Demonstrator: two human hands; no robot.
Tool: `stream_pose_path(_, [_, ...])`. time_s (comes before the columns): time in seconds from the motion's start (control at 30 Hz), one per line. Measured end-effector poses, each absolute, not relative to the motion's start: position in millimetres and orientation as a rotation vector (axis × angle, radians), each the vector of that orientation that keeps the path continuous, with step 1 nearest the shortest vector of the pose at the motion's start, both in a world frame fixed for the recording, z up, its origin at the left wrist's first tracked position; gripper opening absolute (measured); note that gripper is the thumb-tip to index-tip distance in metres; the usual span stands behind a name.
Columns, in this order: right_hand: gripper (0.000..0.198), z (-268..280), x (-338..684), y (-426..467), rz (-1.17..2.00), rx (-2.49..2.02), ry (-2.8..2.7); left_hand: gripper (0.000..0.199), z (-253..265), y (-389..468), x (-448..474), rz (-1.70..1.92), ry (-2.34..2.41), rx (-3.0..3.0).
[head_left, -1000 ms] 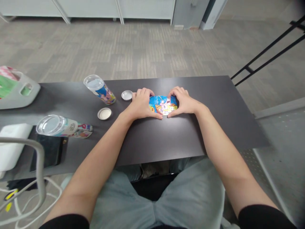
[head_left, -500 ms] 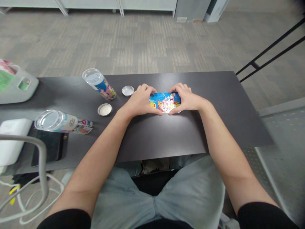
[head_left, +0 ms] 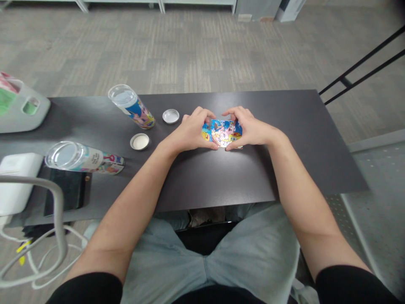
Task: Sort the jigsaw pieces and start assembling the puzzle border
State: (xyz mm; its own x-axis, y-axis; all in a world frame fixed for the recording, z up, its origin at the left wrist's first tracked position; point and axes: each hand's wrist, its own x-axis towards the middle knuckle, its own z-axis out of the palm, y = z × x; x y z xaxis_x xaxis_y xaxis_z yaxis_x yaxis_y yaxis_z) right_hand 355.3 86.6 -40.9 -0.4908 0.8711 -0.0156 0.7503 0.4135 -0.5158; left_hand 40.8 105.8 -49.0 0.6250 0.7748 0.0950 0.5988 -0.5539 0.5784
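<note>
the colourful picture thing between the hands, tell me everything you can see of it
The small flat colourful cartoon-printed panel lies on the dark matte table, roughly rectangular, with a blue ground and pink, yellow and orange figures. It looks like thin card or a small puzzle; seams are too fine to confirm. The left hand cups its left end and the right hand its right, fingertips curled over the far edge, thumbs at the near edge. Only the middle shows.

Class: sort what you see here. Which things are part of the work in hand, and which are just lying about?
In use: colourful puzzle, held between left hand and right hand.

Lying about: two clear tubes, two round lids, grey basket, white box, cables.
</note>
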Motion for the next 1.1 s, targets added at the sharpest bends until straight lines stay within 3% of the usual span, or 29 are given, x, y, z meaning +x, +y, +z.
stream_pose_path(0.3, [0.124,-38.0,353.9,86.2,0.714,-1.391,-2.431,0.082,-52.6,105.8,48.6,0.586,0.762,2.336])
stream_pose_path(0.67, [0.113,-43.7,352.1,89.6,0.75,-1.283,-2.376,0.075,-51.2,100.5,55.5,0.754,0.763,1.999])
stream_pose_path(0.83, [0.116,-38.4,341.0,84.5,0.726,-1.271,-2.367,0.07,-44.0,103.5,48.9,0.808,0.834,2.263])
stream_pose_path(0.9, [0.116,-36.0,336.4,82.6,0.723,-1.314,-2.346,0.087,-43.0,102.6,47.1,0.709,0.918,2.415])
stream_pose_path(1.03, [0.122,-35.0,332.5,80.9,0.784,-1.287,-2.219,0.145,-49.7,101.0,47.4,0.577,1.074,2.441])
stream_pose_path(1.1, [0.121,-36.1,332.9,80.7,0.863,-1.265,-2.166,0.14,-53.2,101.1,48.2,0.512,1.082,2.452])
